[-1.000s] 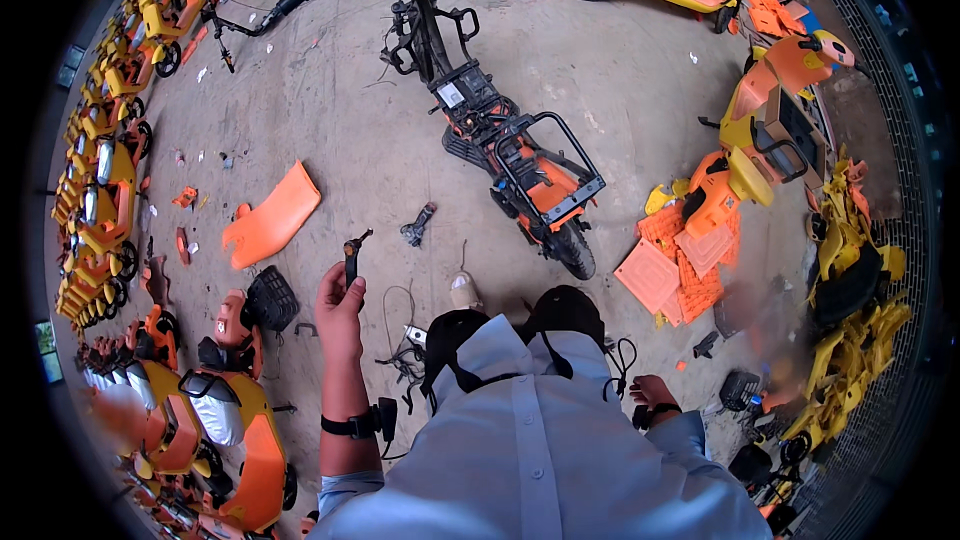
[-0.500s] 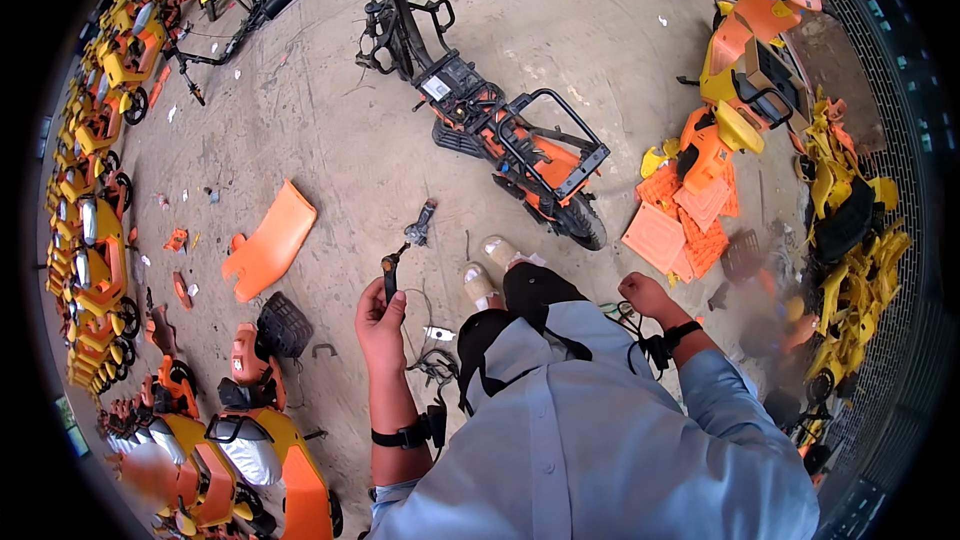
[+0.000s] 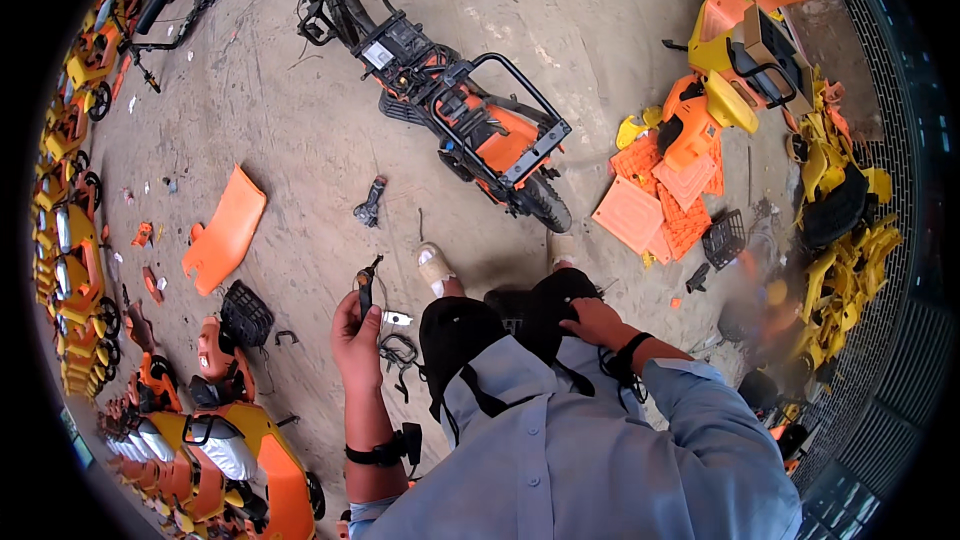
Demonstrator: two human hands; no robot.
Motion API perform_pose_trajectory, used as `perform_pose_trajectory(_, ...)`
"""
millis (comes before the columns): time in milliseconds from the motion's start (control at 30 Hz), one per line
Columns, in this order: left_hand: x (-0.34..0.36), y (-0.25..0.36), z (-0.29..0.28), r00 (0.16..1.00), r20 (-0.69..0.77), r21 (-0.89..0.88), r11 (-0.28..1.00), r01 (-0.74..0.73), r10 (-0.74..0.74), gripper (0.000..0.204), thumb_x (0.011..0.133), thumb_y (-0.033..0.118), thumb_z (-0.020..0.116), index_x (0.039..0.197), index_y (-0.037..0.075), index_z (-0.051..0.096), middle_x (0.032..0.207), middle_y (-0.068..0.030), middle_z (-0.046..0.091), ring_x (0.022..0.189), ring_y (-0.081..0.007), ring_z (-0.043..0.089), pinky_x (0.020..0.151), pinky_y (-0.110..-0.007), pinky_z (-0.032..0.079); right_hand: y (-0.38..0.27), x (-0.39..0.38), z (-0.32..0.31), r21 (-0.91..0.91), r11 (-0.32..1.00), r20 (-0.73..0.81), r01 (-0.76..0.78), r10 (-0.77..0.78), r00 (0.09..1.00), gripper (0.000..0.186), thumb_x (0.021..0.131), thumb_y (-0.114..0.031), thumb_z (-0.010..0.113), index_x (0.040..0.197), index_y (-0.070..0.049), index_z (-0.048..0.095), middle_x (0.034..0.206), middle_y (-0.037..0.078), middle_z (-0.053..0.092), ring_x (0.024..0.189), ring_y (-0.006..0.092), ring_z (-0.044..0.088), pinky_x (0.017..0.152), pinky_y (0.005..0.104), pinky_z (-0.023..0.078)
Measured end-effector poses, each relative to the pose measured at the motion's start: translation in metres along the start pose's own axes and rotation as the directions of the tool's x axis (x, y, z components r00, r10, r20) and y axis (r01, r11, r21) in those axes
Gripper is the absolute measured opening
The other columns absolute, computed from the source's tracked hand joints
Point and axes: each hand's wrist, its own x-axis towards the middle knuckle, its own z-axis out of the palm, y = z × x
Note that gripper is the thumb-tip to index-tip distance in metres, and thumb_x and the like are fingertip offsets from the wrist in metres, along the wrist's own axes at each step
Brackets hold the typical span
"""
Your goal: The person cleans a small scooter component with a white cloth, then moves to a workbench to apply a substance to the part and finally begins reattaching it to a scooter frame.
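My left hand [image 3: 355, 335] is closed around a small dark metal-and-plastic part [image 3: 367, 283], held upright over the floor left of my legs. My right hand [image 3: 592, 323] rests at the black cloth [image 3: 550, 302] on my right thigh, its fingertips partly hidden by the fabric. Beyond my sandalled feet, a stripped scooter frame [image 3: 420, 80] with an orange panel and a black rear rack lies stretched away from me. A loose dark fitting [image 3: 370, 202] is on the floor between the frame and my left hand.
An orange panel [image 3: 225, 230] and a black basket [image 3: 245, 315] lie at left, beside rows of scooters [image 3: 75, 270]. At right stand a partly stripped yellow-orange scooter [image 3: 725, 40], stacked orange mats [image 3: 630, 215] and a heap of yellow panels [image 3: 830, 300]. Cables [image 3: 400, 360] lie by my left leg.
My right hand has risen from my side onto the black cloth at my thigh. My left hand still holds the part. The view has shifted, and both sandalled feet show ahead.
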Motion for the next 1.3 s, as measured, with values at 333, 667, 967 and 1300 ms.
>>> perform_pose_trajectory(333,-0.041,-0.04,0.246,0.986,0.11,0.073,0.99,0.121,-0.128,0.033,0.09,0.002,0.067,0.122,0.0,0.059,0.09,0.0031,0.061,0.079,-0.0056,0.053,0.071,-0.02,0.041,0.125,-0.046,-0.048,0.592,0.761,0.509,-0.266,-0.097,0.855,0.039,0.093,-0.037,0.064,0.11,-0.003,0.067,0.103,0.018,0.068,0.101,0.0291,0.064,0.088,0.0358,0.049)
perform_pose_trajectory(667,0.024,-0.071,0.34,0.991,0.13,0.19,0.982,0.004,-0.029,0.034,0.091,0.006,0.066,0.124,0.001,0.058,0.089,0.0006,0.061,0.081,-0.0086,0.056,0.074,-0.024,0.043,0.032,0.095,-0.006,0.69,0.599,-0.015,0.406,-0.55,0.835,0.036,0.09,-0.025,0.063,0.111,0.001,0.051,0.099,0.023,0.063,0.097,0.0387,0.063,0.077,0.044,0.05)
perform_pose_trajectory(967,0.075,-0.124,0.34,0.964,0.254,0.239,0.971,0.019,-0.082,0.033,0.093,0.003,0.063,0.125,0.001,0.056,0.096,-0.0027,0.063,0.086,-0.0101,0.056,0.08,-0.025,0.045,-0.053,0.088,0.127,0.716,0.647,0.377,0.261,-0.674,0.636,0.033,0.093,-0.022,0.051,0.119,-0.002,0.049,0.049,0.006,0.051,0.045,0.0264,0.058,0.04,0.0421,0.037)
perform_pose_trajectory(1300,0.084,-0.171,0.34,0.876,0.482,0.242,0.962,-0.125,-0.007,0.04,0.085,-0.007,0.069,0.123,0.0,0.057,0.103,-0.0057,0.065,0.092,-0.0106,0.06,0.087,-0.025,0.047,-0.042,0.082,0.101,0.903,0.419,0.359,0.097,-0.858,0.366,0.063,0.088,-0.03,0.065,0.133,0.007,0.041,0.083,0.027,0.066,0.077,0.041,0.066,0.07,0.0447,0.051)
